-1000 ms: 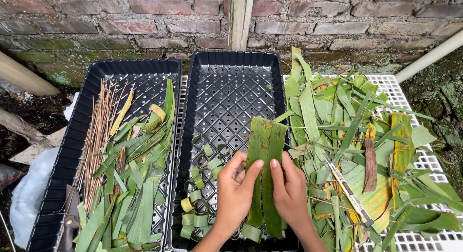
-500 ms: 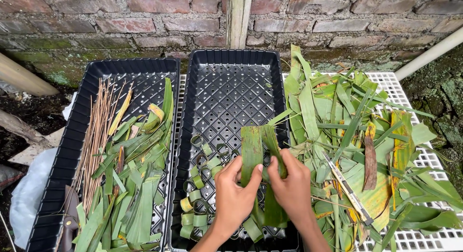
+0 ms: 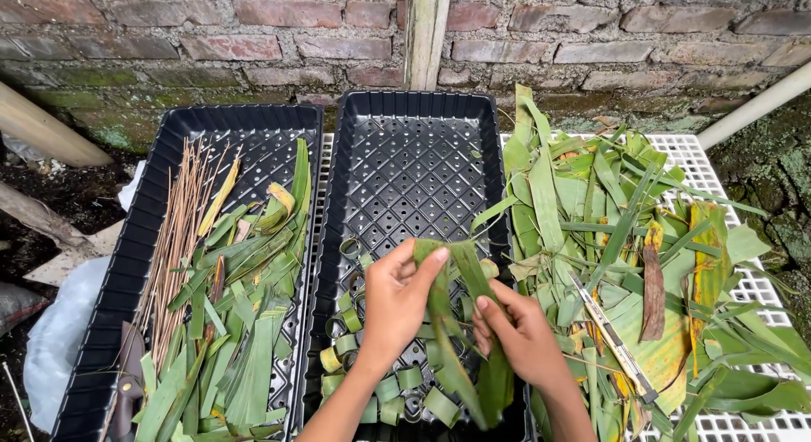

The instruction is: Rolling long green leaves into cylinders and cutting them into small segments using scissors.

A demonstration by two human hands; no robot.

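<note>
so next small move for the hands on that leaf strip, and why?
Probably curl the leaf strip into a loop. Both the left hand and right hand pinch it over the middle black tray, where small rolled leaf rings already lie. The strip is bent, not closed.

1. Leaf strip [image 3: 446, 319]: a long green leaf blade, held over the middle black tray [image 3: 405, 167]. Its upper end is folded over near the left thumb, and the rest runs down and to the right, twisting toward the tray's near edge.
2. Left hand [image 3: 397, 298]: pinches the strip's upper end, thumb on top.
3. Right hand [image 3: 519, 332]: grips the strip lower down, fingers curled around it, just beside the left hand.
</note>
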